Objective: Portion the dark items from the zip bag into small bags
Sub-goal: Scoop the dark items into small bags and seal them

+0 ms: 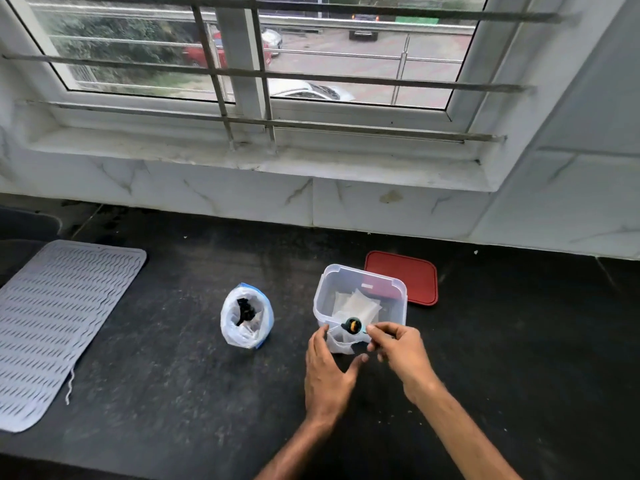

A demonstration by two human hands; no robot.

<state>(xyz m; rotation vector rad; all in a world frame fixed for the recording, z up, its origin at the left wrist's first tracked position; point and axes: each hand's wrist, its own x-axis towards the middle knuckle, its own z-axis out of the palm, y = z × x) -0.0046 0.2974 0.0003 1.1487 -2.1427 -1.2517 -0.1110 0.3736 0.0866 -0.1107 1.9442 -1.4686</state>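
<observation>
The zip bag [246,317] stands open on the black counter [173,410], with dark items [245,310] inside. To its right a clear plastic box [360,299] holds several small clear bags [356,304]. In front of the box, my two hands hold a small clear bag [341,341] by its top edge. A dark round item with a yellow spot [352,325] sits at the bag's mouth. My left hand [327,372] pinches the bag's left side. My right hand [398,344] pinches its right side.
A red lid [405,277] lies behind the box on the right. A grey ribbed mat [52,323] lies at the left of the counter. A marble wall and a barred window rise behind the counter.
</observation>
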